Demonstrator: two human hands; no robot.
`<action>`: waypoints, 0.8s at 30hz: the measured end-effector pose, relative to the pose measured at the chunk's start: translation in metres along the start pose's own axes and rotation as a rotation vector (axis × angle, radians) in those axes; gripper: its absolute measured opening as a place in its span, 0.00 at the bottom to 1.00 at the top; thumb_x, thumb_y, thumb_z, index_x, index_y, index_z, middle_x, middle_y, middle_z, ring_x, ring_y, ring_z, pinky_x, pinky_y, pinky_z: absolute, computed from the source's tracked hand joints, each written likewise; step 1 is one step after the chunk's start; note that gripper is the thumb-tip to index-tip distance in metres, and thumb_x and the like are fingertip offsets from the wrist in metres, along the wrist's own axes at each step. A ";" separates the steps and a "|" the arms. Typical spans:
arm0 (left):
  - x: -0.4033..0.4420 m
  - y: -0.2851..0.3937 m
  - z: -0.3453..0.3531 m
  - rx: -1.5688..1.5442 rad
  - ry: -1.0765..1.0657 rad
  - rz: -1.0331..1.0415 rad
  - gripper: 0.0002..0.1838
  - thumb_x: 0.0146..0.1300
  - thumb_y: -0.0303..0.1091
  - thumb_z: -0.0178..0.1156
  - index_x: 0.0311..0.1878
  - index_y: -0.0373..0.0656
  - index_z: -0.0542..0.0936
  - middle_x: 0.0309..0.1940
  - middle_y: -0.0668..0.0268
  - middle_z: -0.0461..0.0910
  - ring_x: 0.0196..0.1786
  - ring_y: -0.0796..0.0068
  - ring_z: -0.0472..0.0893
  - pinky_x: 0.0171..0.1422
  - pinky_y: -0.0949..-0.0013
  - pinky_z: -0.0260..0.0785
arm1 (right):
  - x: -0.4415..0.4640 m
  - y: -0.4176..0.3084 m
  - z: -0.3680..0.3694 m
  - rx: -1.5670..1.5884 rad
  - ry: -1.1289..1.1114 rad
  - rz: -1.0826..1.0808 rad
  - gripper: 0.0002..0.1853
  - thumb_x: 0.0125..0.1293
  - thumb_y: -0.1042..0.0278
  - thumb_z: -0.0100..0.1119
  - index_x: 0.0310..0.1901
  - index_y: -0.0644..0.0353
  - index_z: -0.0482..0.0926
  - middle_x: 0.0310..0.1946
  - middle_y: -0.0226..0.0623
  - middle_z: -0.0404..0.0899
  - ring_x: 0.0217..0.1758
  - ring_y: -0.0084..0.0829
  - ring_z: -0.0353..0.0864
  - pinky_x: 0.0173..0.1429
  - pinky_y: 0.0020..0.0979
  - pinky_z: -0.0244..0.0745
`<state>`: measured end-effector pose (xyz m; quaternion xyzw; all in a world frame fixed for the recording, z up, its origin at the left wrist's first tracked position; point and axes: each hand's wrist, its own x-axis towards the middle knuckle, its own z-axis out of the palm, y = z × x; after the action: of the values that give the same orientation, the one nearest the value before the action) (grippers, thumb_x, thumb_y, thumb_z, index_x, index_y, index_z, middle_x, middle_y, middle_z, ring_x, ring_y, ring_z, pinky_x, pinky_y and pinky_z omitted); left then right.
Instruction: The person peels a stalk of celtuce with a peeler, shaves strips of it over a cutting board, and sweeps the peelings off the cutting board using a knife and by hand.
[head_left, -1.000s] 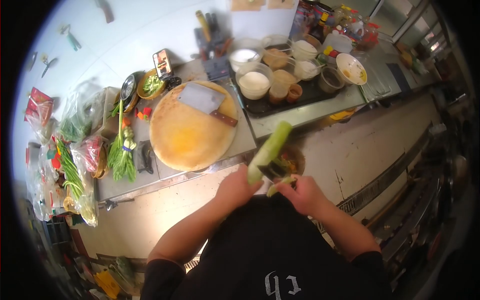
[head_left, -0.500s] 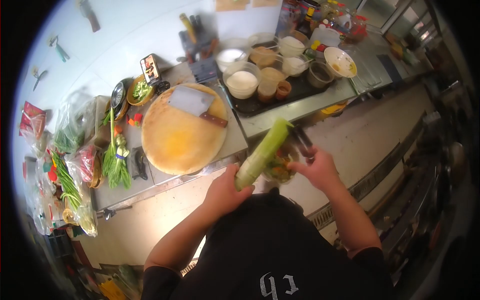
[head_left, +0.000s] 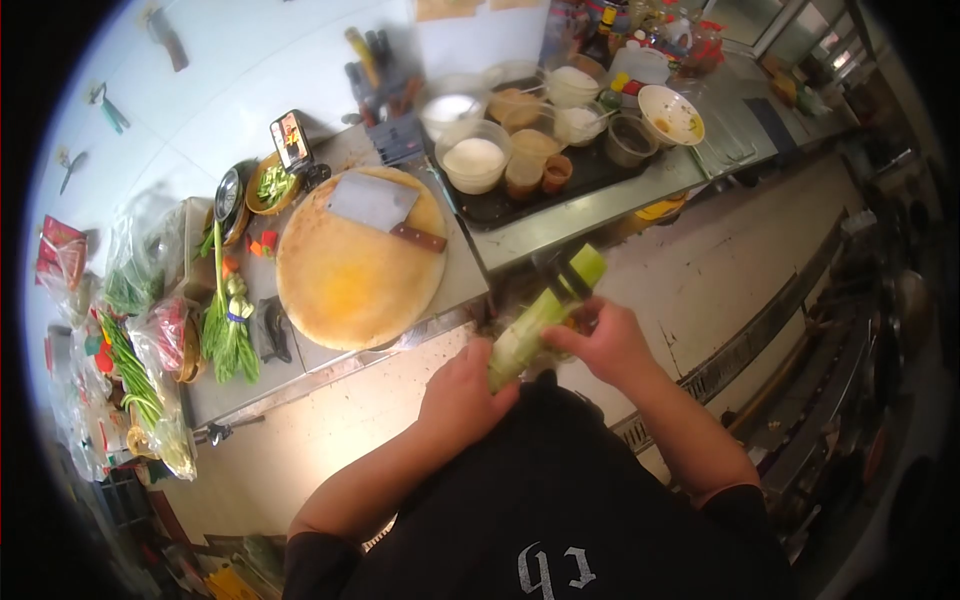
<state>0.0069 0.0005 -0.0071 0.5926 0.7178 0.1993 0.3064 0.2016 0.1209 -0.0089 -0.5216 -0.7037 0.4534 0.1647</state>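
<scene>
A thick pale-green stalk (head_left: 522, 342) slants up and to the right in front of my body, its brighter green end farthest from me. My left hand (head_left: 465, 392) is wrapped round its lower end. My right hand (head_left: 600, 340) grips a dark peeler (head_left: 568, 277), whose head lies across the upper part of the stalk. Behind the stalk, below the counter edge, a container with scraps is mostly hidden. On the counter, a cleaver (head_left: 372, 202) with a brown handle rests on the round wooden board (head_left: 350, 290).
Beyond the board stands a phone (head_left: 291, 141) beside a bowl of cut green pieces (head_left: 272, 186). A black tray (head_left: 500, 207) holds several seasoning tubs. Leafy greens (head_left: 230, 335) and bagged vegetables (head_left: 150, 340) lie at the left. A white bowl (head_left: 670, 115) sits at the right.
My right hand with the peeler has gone down the stalk, up off its far end, and back onto its upper part. The view has shifted slightly, moving the counter leftward.
</scene>
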 end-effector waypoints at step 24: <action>-0.006 0.002 0.010 0.054 0.057 0.062 0.24 0.56 0.42 0.69 0.47 0.38 0.69 0.40 0.51 0.78 0.45 0.46 0.81 0.48 0.51 0.74 | -0.012 -0.006 0.004 0.014 -0.205 -0.011 0.26 0.69 0.44 0.60 0.41 0.67 0.83 0.29 0.45 0.84 0.35 0.42 0.85 0.42 0.36 0.76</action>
<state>0.0153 -0.0053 -0.0118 0.6168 0.7126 0.2059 0.2633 0.1997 0.1084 -0.0029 -0.4677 -0.7165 0.5082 0.0979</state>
